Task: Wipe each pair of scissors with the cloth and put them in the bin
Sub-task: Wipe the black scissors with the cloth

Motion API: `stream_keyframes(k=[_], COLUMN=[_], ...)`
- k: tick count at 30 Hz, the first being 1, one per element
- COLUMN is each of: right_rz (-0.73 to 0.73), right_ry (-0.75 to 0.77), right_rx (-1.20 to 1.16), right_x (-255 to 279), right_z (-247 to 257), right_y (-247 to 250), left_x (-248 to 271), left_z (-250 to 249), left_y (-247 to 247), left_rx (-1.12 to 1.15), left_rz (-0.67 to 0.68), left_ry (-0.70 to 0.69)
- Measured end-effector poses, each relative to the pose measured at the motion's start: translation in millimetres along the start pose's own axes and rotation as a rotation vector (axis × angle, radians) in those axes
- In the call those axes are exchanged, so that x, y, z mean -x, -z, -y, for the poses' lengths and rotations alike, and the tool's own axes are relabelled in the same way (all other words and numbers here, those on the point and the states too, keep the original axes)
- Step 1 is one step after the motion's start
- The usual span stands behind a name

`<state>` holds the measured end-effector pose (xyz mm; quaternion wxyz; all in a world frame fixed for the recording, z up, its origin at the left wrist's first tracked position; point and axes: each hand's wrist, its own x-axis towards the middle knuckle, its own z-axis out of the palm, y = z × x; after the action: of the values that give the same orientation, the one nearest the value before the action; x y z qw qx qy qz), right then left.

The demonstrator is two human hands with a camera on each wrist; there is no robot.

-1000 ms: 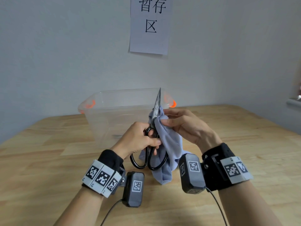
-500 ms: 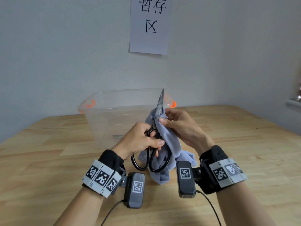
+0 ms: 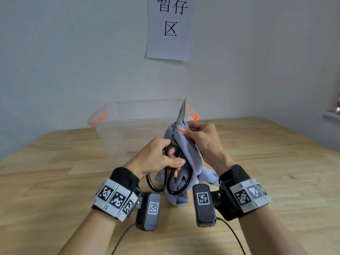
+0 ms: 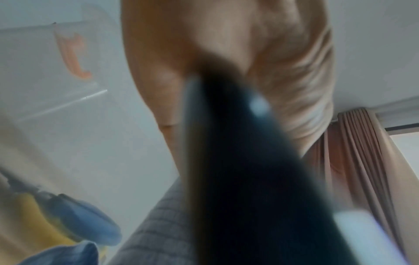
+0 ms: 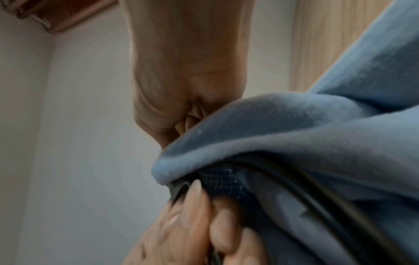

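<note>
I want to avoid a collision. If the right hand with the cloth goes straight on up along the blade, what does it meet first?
Likely nothing: past the right hand and cloth, only the bare tip of the scissors remains. The bin seems farther back, though depth is unclear.

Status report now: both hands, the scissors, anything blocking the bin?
Left hand grips black scissors at handles, tip up. Right hand pinches grey cloth round blade. Clear bin behind, open, nothing blocking.
</note>
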<state>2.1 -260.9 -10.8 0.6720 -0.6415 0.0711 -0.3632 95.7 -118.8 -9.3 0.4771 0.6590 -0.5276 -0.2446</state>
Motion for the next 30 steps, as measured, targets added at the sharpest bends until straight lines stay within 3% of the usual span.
stream_keyframes(k=[18, 30], right_rz=[-0.245, 0.13], right_ry=[0.073, -0.039], right_rx=[-0.03, -0.027], right_x=[-7, -5], right_z=[-5, -3], right_y=[4, 13], left_x=[-3, -2], left_z=[3, 0], left_y=[-13, -9], left_rx=[-0.066, 0.059], left_rz=[0.046, -0.021], left_ry=[-0.012, 0.001])
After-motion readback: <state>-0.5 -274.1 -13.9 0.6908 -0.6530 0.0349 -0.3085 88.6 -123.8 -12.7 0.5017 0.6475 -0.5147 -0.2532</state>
